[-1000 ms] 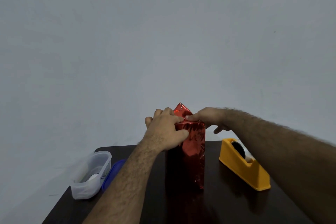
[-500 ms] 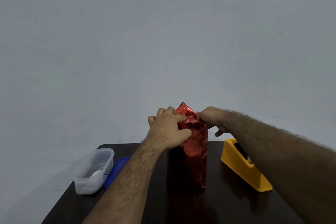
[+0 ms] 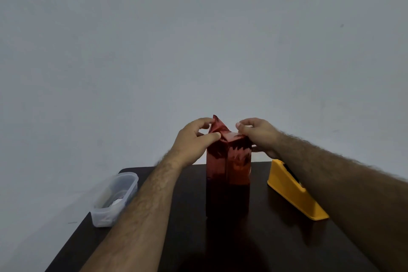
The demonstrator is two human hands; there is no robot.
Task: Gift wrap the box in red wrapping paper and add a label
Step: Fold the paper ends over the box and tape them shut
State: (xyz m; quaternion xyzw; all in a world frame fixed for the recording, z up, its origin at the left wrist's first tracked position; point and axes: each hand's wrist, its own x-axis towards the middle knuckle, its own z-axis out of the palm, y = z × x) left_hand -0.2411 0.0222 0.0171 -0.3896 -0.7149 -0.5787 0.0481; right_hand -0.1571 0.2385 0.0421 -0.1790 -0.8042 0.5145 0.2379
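1. While both hands work at the top of the box, a clear plastic tub (image 3: 114, 200) sits far out to the left of the left hand's fingers, on the near left corner of the dark counter (image 3: 276, 245); something pale lies inside it, too blurred to make out.
2. Next comes the left hand (image 3: 194, 139), with its fingers (image 3: 204, 121) curled and the thumb pressing in from the near side, so that together they pinch the upright point of red paper (image 3: 217, 125) at the left of the box top.
3. Between the two sets of fingers stands the box (image 3: 228, 170), tall and upright on the counter, its sides already covered in shiny red paper with a seam running down the near face.
4. At the top, the paper flap rises to a peak just beside the left fingers, and the rest of the top lies folded flat toward the right fingers.
5. On the right side, the right hand (image 3: 260, 136) has its fingers (image 3: 244, 123) bent and pressed together, holding the paper at the top right edge of the box; lower fingers reach down behind the box's right side.
6. Below and to the right of the right fingers, a yellow tape dispenser (image 3: 293, 194) rests on the counter, well apart from the box and partly hidden by the right forearm.
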